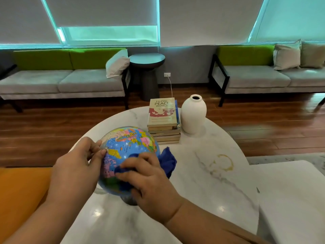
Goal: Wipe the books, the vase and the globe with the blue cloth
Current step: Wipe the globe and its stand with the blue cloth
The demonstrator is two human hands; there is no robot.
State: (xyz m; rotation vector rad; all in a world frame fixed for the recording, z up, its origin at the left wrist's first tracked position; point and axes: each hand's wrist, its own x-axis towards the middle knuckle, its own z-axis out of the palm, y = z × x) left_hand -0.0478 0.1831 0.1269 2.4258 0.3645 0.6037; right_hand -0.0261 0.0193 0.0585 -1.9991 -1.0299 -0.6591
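Observation:
A small blue globe [130, 147] with coloured countries stands on the white marble table [211, 182]. My left hand [77, 166] holds the globe's left side, fingertips pinching its clear arc. My right hand [149, 180] grips the blue cloth [168, 162] and presses it against the globe's front; part of the cloth hangs out to the right. Behind the globe is a stack of books [163, 120], the top cover reading "Filipino Peace Women". A white vase [193, 114] stands upright just right of the stack.
A brownish ring stain [223, 162] marks the tabletop right of the globe. An orange seat [19, 199] lies at the lower left, a white surface [295, 199] at the right. Grey sofas and a dark round side table [146, 59] line the far wall across the wooden floor.

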